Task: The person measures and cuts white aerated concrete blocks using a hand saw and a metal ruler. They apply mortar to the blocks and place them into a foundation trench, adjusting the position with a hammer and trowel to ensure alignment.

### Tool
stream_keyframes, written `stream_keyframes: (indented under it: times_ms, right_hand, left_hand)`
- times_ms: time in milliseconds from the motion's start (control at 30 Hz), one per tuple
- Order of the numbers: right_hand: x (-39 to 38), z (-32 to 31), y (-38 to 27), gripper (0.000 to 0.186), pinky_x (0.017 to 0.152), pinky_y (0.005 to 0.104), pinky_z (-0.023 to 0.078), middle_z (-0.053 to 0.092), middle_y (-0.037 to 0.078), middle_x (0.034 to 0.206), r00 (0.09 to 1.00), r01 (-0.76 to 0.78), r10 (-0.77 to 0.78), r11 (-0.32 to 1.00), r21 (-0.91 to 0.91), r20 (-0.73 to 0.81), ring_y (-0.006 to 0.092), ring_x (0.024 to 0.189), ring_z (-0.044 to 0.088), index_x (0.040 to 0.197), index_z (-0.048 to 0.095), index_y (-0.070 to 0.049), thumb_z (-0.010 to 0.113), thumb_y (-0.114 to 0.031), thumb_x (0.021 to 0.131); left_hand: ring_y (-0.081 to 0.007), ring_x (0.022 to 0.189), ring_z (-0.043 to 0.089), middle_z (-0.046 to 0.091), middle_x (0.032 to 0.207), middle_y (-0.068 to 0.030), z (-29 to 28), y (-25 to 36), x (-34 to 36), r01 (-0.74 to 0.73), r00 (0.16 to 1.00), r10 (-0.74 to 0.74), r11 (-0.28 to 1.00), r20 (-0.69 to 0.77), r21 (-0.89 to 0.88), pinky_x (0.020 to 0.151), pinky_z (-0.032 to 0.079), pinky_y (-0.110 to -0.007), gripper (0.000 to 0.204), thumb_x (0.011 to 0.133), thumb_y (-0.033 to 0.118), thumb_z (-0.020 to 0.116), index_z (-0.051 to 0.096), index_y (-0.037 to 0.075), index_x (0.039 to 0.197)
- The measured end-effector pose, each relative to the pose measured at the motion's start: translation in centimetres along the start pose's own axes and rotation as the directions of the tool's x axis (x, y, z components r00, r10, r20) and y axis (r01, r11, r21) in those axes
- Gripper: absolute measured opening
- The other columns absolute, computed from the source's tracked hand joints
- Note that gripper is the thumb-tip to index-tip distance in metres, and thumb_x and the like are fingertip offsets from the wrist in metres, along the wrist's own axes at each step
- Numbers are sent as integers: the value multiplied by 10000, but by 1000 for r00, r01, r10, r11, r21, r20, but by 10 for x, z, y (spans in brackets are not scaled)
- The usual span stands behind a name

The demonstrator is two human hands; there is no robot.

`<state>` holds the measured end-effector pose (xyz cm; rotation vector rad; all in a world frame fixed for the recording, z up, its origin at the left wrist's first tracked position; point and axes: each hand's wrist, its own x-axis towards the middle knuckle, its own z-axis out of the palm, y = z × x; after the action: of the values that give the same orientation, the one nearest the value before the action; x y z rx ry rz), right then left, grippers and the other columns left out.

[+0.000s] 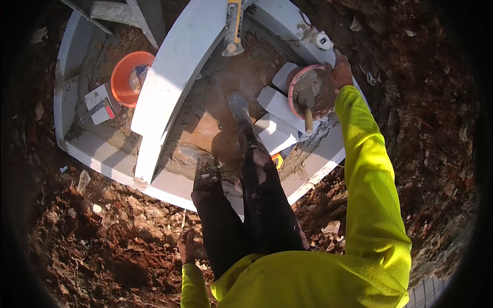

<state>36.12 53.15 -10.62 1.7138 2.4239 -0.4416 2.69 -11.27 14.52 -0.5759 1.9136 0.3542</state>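
The bare left hand [187, 246] is too shadowed to show its grip; the curved white wall [174, 66] partly hides the round orange plastic bucket [121, 84]; the top edge crops the long yellow-and-grey tool [233, 25]

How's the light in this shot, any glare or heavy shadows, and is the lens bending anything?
Head view throughout: sun bleaches the pale divider wall and brightens the yellow sleeve; patchy shadow darkens the soil at lower left; the right hand at the pinkish bucket is dim and short on detail; the fisheye likely exaggerates curves near the black, rounded border.
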Motion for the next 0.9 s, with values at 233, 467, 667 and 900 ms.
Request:
stream_keyframes:
  times_ms: [233, 467, 667, 900]
  right_hand:
    - [107, 60, 51, 847, 1043, 505, 405, 449, 296, 1387, 988, 153, -153, 985, -82, 8, 443, 1247, 487, 1469, 295, -27, 710, -378, 820]
    - [64, 39, -5, 674, 929, 409, 482, 605, 257, 1181, 992, -120, 106, 940, 319, 60, 347, 1070, 611, 1335, 420, 94, 694, -293, 855]
    - [-142, -21, -183, 672, 933, 277, 449, 563, 64, 1193, 749, -454, -264, 463, 761, 608, 133, 1038, 554, 1464, 342, -76, 641, -17, 865]
    - [-307, -17, -351, 589, 901, 307, 492, 544, 78, 1176, 654, -491, -464, 341, 802, 597, 154, 1058, 561, 1295, 403, -77, 727, 14, 812]
  left_hand:
    - [-179, 987, 661, 679, 1096, -85, 28, 17, 41, 15, 1000, -14, 991, -14, 132, 798, 524, -303, 346, 950, 236, 590, 637, 12, 1210]
    - [-144, 1018, 616, 662, 1150, -100, 72, 61, 61, -214, 975, 221, 967, 34, -142, 897, 497, -299, 343, 970, 124, 566, 564, -26, 1278]
    - [-174, 1063, 617, 633, 1223, -119, 164, 113, 52, -262, 861, 406, 870, 307, -416, 913, 497, -318, 385, 986, 166, 563, 521, 4, 1333]
    - [-147, 937, 661, 649, 1107, -71, 160, 71, 57, -371, 808, 557, 731, 189, -572, 819, 538, -284, 359, 1018, 259, 544, 541, 45, 1306]
